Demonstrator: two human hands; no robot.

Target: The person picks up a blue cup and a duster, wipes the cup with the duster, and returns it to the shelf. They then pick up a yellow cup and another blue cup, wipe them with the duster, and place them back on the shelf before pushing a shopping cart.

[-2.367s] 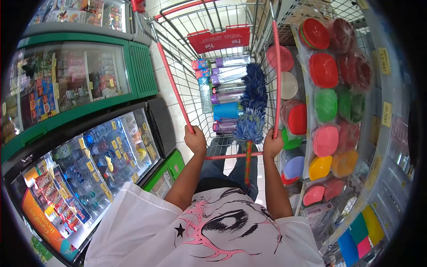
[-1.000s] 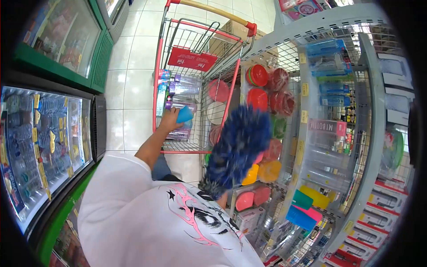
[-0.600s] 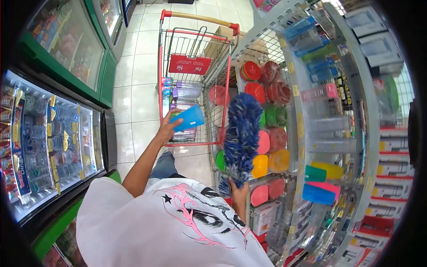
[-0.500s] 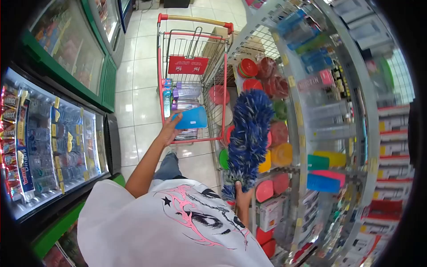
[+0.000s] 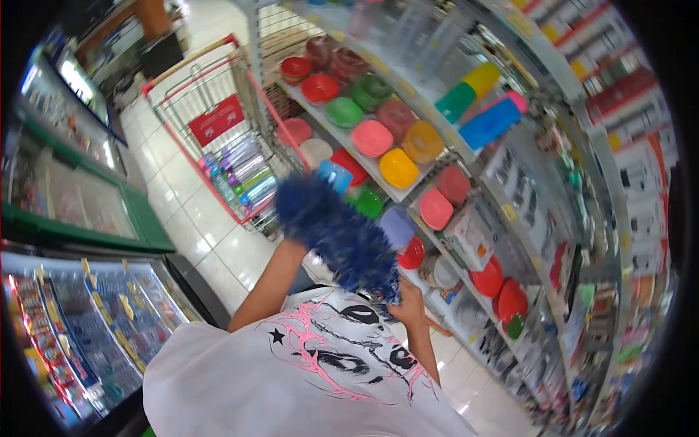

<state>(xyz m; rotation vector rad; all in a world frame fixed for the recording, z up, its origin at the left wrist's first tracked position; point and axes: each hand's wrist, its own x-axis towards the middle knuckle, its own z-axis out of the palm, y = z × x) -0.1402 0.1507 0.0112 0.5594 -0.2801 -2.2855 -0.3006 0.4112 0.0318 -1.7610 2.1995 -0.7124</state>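
Note:
A fluffy blue duster [image 5: 338,237] stretches across the middle of the view, its tip pointing up and left. My right hand [image 5: 409,302] is closed around its lower end. My left hand [image 5: 294,249] reaches forward behind the duster, which hides its fingers. Past the duster's upper edge shows part of a translucent blue plastic cup [image 5: 336,175], in line with my left hand and in front of the shelf. The grip on the cup itself is covered.
A red-framed shopping cart [image 5: 216,120] with packaged goods stands ahead on the left. On the right, a shelf rack [image 5: 415,191] carries colourful plastic bowls and tumblers. A glass-fronted fridge [image 5: 95,320] lines the near left, beside a green-framed freezer [image 5: 149,226].
My view has turned right, so the cart now appears farther left. The duster has tilted leftward across my left hand, and the cup has come nearer the shelf bowls in view.

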